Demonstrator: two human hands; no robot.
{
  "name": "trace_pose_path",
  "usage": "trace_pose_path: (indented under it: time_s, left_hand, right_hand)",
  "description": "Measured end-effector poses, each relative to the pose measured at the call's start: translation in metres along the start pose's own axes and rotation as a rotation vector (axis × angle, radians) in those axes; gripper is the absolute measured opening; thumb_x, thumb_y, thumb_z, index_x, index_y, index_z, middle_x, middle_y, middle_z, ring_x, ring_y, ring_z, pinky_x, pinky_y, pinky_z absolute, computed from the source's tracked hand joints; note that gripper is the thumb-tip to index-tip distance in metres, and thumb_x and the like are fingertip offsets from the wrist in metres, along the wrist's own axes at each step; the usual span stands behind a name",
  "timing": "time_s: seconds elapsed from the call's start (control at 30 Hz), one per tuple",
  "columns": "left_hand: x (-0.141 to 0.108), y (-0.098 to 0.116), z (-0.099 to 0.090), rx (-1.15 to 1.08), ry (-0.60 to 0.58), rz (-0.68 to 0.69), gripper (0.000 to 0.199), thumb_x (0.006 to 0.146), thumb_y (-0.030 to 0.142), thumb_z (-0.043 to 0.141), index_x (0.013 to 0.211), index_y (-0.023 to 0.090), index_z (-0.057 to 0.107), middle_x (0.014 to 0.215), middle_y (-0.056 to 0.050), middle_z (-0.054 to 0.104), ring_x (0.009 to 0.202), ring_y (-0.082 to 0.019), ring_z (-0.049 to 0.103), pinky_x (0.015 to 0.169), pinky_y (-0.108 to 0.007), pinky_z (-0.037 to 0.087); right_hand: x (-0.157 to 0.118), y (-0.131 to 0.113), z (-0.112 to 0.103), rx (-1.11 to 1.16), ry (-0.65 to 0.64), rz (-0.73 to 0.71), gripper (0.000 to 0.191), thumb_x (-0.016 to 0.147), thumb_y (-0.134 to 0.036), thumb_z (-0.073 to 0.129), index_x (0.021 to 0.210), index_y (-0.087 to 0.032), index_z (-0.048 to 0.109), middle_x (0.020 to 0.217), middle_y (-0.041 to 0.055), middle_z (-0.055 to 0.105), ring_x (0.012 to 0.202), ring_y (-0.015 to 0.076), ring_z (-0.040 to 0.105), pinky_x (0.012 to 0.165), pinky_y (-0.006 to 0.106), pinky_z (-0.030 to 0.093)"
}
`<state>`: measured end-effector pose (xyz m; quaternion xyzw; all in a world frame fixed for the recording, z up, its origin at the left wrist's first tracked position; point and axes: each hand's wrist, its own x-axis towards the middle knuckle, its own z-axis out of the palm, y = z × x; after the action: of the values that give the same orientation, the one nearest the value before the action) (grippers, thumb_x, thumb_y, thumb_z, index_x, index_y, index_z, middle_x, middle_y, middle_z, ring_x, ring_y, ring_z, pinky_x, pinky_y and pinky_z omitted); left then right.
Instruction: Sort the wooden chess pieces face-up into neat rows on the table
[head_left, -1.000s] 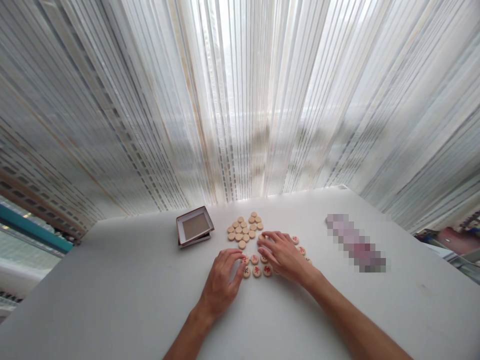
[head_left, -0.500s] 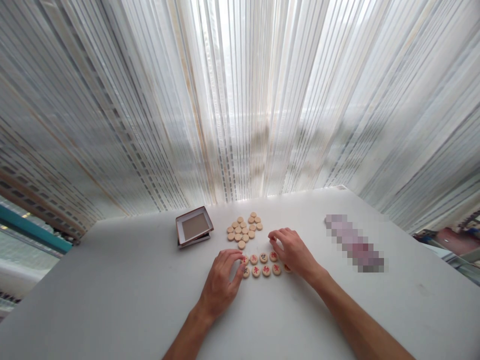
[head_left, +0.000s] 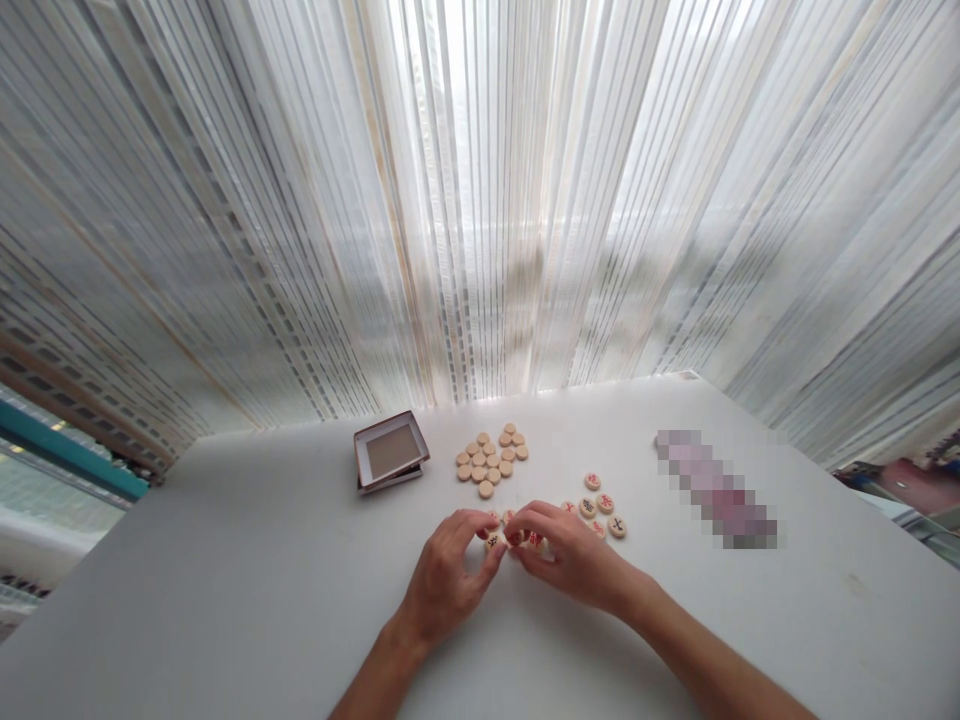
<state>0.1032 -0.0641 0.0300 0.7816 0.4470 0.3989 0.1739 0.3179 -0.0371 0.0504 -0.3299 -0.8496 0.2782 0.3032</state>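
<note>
Left hand (head_left: 445,570), fingers spread about a black-marked disc (head_left: 492,542) — right hand (head_left: 576,556), at its three o'clock, fingertips pinching a red-marked disc (head_left: 517,537).

White tabletop (head_left: 300,600): layout

Clock centred on near group of character discs (head_left: 493,541), partly covered, 12 = far edge. 12: loose cluster of blank-topped discs (head_left: 492,461), pale wood. 10: shallow brown-rimmed open box (head_left: 390,447), propped askew on another box part (head_left: 394,482). 3: looser patch of red/black character discs (head_left: 588,506). 3, farther out: pinkish pixelated item (head_left: 712,490), can't ID.
</note>
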Motion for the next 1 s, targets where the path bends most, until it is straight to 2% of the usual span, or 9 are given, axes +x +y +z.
trace_pose_path:
  time_s: [0.2, 0.33, 0.57, 0.73, 1.0]
  left_hand:
    - [0.0, 0.002, 0.0, -0.051, -0.046, -0.004, 0.018, 0.09, 0.023, 0.062, 0.107, 0.022, 0.059, 0.098, -0.004, 0.067, 0.079, -0.016, 0.063, 0.077, -0.031, 0.051]
    - [-0.001, 0.001, 0.001, -0.079, -0.058, -0.015, 0.016, 0.09, 0.022, 0.061, 0.106, 0.022, 0.06, 0.094, -0.002, 0.067, 0.073, -0.014, 0.061, 0.07, -0.027, 0.05]
    - [-0.001, 0.003, 0.002, -0.078, -0.064, -0.066, 0.014, 0.092, 0.025, 0.06, 0.105, 0.022, 0.06, 0.089, -0.001, 0.068, 0.067, -0.012, 0.059, 0.07, -0.026, 0.05]
    - [-0.002, 0.005, 0.003, -0.085, -0.059, -0.105, 0.008, 0.09, 0.027, 0.062, 0.095, 0.022, 0.062, 0.08, 0.001, 0.067, 0.065, -0.012, 0.057, 0.068, -0.024, 0.048]
    - [-0.004, 0.006, 0.006, -0.217, -0.061, -0.183, 0.01, 0.091, 0.03, 0.062, 0.092, 0.02, 0.062, 0.075, 0.001, 0.068, 0.062, -0.011, 0.057, 0.063, -0.021, 0.048]
  right_hand:
    - [-0.001, -0.003, 0.007, 0.013, -0.012, -0.06, 0.024, 0.087, -0.01, 0.057, 0.107, -0.023, 0.061, 0.096, 0.0033, 0.067, 0.085, 0.0162, 0.061, 0.079, 0.028, 0.047]
    - [-0.002, -0.002, 0.008, 0.02, -0.005, -0.072, 0.024, 0.086, -0.008, 0.057, 0.105, -0.023, 0.061, 0.095, 0.0027, 0.067, 0.084, 0.0154, 0.061, 0.078, 0.026, 0.046]
    - [-0.003, -0.004, 0.009, 0.042, -0.001, -0.077, 0.022, 0.092, -0.013, 0.055, 0.11, -0.024, 0.061, 0.096, 0.0029, 0.067, 0.084, 0.0146, 0.061, 0.077, 0.025, 0.046]
    - [-0.003, -0.006, 0.013, 0.06, 0.004, -0.088, 0.026, 0.088, -0.008, 0.057, 0.109, -0.023, 0.06, 0.094, 0.0024, 0.067, 0.083, 0.0143, 0.061, 0.076, 0.024, 0.047]
    - [-0.004, -0.001, 0.021, -0.011, 0.04, -0.111, 0.021, 0.087, -0.011, 0.061, 0.104, -0.022, 0.059, 0.091, 0.0027, 0.066, 0.083, 0.0158, 0.06, 0.074, 0.025, 0.046]
